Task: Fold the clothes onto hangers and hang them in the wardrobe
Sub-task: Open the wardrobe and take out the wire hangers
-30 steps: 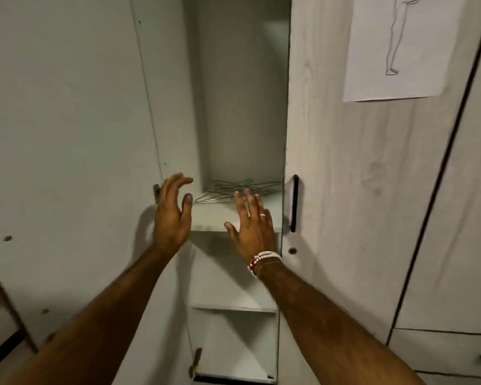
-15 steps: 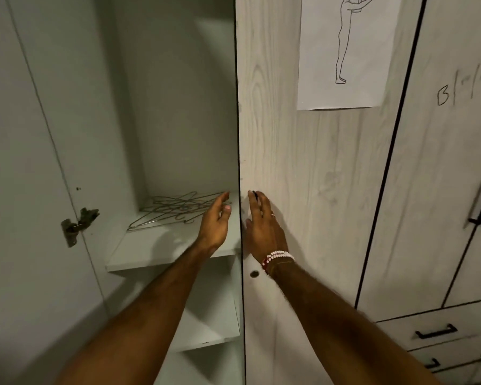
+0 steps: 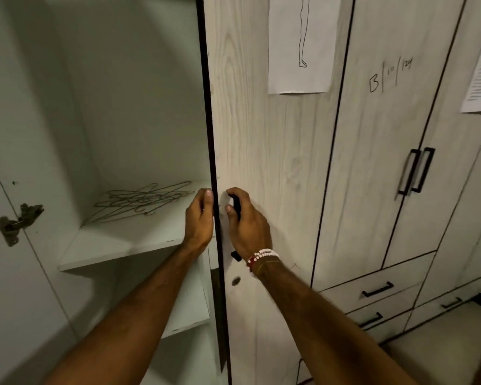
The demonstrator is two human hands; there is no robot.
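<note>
The pale wood wardrobe door [image 3: 264, 140] stands closed in the middle of the view, with the open compartment to its left. My right hand [image 3: 247, 223] is curled around the door's black handle [image 3: 236, 208]. My left hand [image 3: 200, 218] grips the door's dark left edge, its fingertips wrapped around it. Several thin wire hangers [image 3: 142, 200] lie in a loose pile on the white shelf [image 3: 117, 243] inside the open compartment, just left of my left hand. No clothes are in view.
The opened left door with a metal hinge [image 3: 17, 222] is at the far left. A sheet of paper with a drawn figure [image 3: 300, 45] hangs on the door I hold. More wardrobe doors with black handles [image 3: 415, 170] and drawers [image 3: 378, 289] stand to the right.
My right hand has closed around the black handle, where before it lay flat on the door. My left hand has moved right from near the hangers onto the door's edge. The view shifted closer.
</note>
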